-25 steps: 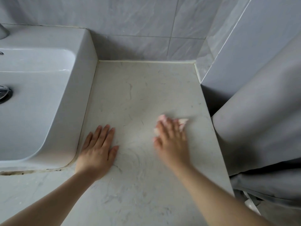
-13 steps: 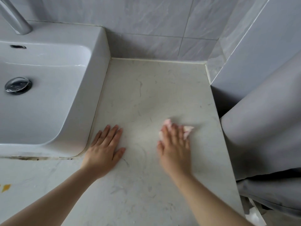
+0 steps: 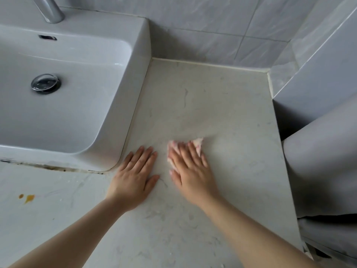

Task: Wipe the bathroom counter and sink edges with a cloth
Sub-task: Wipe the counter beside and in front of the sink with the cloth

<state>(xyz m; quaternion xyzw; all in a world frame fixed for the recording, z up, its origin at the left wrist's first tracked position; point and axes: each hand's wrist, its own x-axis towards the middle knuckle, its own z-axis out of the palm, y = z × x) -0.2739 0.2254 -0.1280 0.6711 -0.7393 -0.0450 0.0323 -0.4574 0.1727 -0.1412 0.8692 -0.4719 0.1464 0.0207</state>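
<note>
A home bathroom is shown. A white ceramic basin (image 3: 73, 105) with a chrome drain plug (image 3: 45, 84) and the base of a metal tap (image 3: 50, 10) is set on a pale marbled counter (image 3: 212, 105). The corner is lined with grey wall tiles (image 3: 202, 28), and dark grime is seen along the basin's front seam.

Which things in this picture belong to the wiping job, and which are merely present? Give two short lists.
Belonging to the job:
- cloth, under the right hand
- counter
- sink, whose edges need wiping
- left hand, resting flat on the counter

Merely present:
- faucet
- drain plug
- wall tiles
- grey fabric
</note>
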